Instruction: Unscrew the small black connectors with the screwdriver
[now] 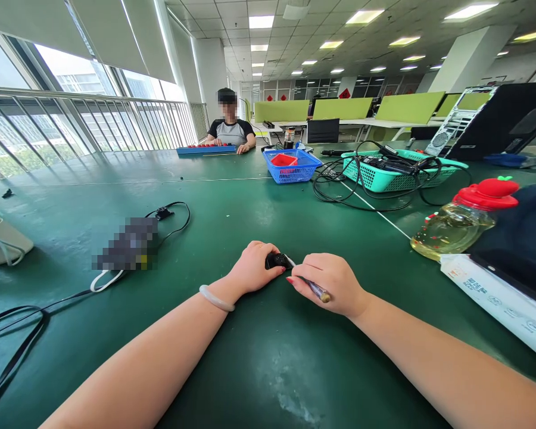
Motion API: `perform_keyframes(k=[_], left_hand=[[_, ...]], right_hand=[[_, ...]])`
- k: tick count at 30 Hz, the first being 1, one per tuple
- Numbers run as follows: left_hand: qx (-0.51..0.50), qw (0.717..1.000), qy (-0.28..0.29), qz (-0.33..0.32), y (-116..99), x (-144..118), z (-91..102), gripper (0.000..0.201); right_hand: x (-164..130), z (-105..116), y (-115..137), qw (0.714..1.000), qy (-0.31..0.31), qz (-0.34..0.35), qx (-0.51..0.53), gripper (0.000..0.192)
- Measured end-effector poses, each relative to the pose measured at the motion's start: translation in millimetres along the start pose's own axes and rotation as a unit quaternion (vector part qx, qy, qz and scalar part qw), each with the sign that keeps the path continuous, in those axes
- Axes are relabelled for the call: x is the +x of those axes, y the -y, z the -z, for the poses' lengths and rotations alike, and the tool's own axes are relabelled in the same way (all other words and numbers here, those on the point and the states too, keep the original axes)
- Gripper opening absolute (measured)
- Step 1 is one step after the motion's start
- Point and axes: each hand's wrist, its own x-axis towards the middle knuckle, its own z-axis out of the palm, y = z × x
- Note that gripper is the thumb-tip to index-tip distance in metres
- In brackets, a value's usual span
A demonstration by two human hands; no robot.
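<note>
At the middle of the green table (254, 375), my left hand (250, 266) is closed around a small black object (274, 260). Its exact kind cannot be made out, since my fingers cover part of it. A pale bangle (217, 299) circles my left wrist. My right hand (328, 280) grips a slim brush-like tool (318, 291) with a dark, brown-ended handle. The tool's whitish tip is at the right side of the black object, seemingly touching it.
A bottle with a red lid (462, 220) and a white packet (495, 304) lie to the right. Behind are a blue basket (295, 173) and a turquoise basket (379, 179) with black cables. A blurred device (129, 244) lies left. A person (230, 128) sits across the table.
</note>
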Motion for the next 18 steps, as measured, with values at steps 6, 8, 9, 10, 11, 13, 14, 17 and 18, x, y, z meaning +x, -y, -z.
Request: perform_keyframes(k=[6,8,9,10,11,13,14,17,18], left_hand=[[-0.001,1.0,0.0,0.002,-1.5,-0.4,0.2,0.022],[0.001,1.0,-0.001,0.002,-1.0,-0.4,0.0,0.023],[0.002,1.0,-0.002,0.003,-0.8,-0.5,-0.1,0.023],[0.003,1.0,-0.001,0.004,-0.6,-0.5,-0.2,0.023],[0.004,1.0,0.0,0.003,-0.4,-0.5,-0.3,0.023],[0.005,1.0,0.001,0.002,-0.1,-0.4,-0.4,0.024],[0.004,1.0,0.0,0.002,0.1,-0.3,-0.5,0.024],[0.003,1.0,-0.001,0.0,0.7,0.0,-0.9,0.024],[0.003,1.0,-0.001,-0.001,0.8,0.1,-1.0,0.024]], right_hand=[[-2.0,1.2,0.7,0.999,-0.035,0.038,0.017,0.031],[-2.5,1.5,1.8,0.998,-0.036,0.046,0.019,0.031],[-2.6,1.5,2.1,0.998,-0.035,0.047,0.019,0.031],[-2.5,1.6,2.2,0.998,-0.033,0.047,0.017,0.031],[-2.4,1.6,2.1,0.998,-0.029,0.045,0.015,0.031],[-1.9,1.6,1.6,0.999,-0.018,0.043,0.012,0.03],[-1.5,1.7,1.4,0.999,-0.012,0.043,0.011,0.03],[-0.5,2.0,1.5,0.999,-0.007,0.047,0.015,0.027],[-0.3,2.1,1.7,0.999,-0.01,0.049,0.017,0.027]])
